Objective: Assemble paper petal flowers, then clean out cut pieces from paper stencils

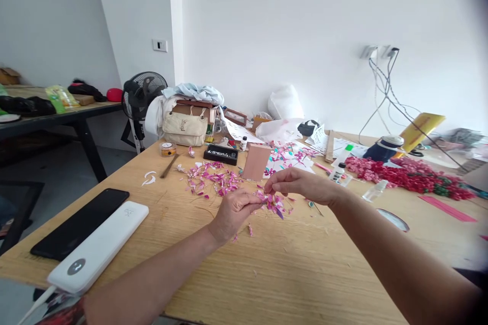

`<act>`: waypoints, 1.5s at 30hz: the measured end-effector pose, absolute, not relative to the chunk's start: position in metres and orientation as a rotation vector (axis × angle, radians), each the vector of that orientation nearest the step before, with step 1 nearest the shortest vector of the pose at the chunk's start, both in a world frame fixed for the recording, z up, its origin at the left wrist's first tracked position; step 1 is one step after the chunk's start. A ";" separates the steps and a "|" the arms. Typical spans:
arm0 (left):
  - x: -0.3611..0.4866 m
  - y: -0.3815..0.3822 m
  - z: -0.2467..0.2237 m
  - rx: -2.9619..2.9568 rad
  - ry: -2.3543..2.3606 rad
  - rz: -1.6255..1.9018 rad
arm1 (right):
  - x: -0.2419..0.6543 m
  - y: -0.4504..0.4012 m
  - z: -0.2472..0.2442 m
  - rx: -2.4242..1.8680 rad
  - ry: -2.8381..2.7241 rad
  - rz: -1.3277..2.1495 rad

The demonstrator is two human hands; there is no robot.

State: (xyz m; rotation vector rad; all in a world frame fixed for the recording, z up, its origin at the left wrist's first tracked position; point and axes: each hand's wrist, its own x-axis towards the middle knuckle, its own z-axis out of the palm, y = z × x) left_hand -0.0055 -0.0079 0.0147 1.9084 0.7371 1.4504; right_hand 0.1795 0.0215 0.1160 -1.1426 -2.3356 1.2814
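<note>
Near the middle of the wooden table (297, 274), my left hand (235, 212) pinches a pink and purple flower (275, 205) at its left side. The fingers of my right hand (295, 184) bend down over the top of this flower, thumb and fingertips close together; whether they hold a small part is too small to tell. Loose pink petals (213, 177) lie scattered behind my left hand. An upright wooden block (256, 162) stands just behind both hands. Behind it to the right, more pink and teal flowers (292, 155) lie on white paper.
A white power bank (102, 246) and a black phone (82, 221) lie at the left. A black tray (220, 154) and a beige bag (185, 129) stand farther back. Small bottles (337, 172) and red flower bunches (404, 175) are at the right. A fan (143, 94) stands behind the table.
</note>
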 end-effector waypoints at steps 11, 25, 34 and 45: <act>-0.007 -0.007 0.011 1.890 0.721 1.392 | 0.171 0.033 0.122 -1.170 -2.606 1.306; -0.007 -0.009 0.011 1.933 0.691 1.368 | 0.162 0.031 0.125 -1.176 -2.596 1.452; -0.005 -0.007 0.008 1.758 0.728 1.264 | 0.156 0.029 0.124 -1.275 -2.836 0.986; -0.003 -0.006 0.003 1.426 0.715 1.147 | 0.150 0.015 0.140 -1.239 -2.984 0.443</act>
